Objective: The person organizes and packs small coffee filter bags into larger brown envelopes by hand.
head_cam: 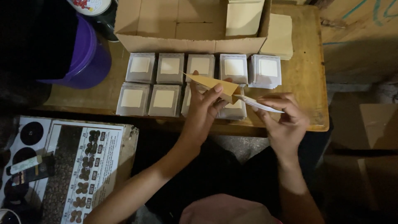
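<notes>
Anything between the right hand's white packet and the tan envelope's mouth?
Nothing visible. The flat white packet in the right hand already meets the open end of the tan paper envelope held by the left hand.

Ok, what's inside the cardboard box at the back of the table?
The cardboard box holds a stack of tan envelopes at its right end; the remaining floor shows bare cardboard. Its near wall hides the front strip, so anything lying there cannot be seen.

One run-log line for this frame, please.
left hand: holds tan paper pouch | right hand: holds white sachet at pouch mouth | table: sachet stacks
</notes>
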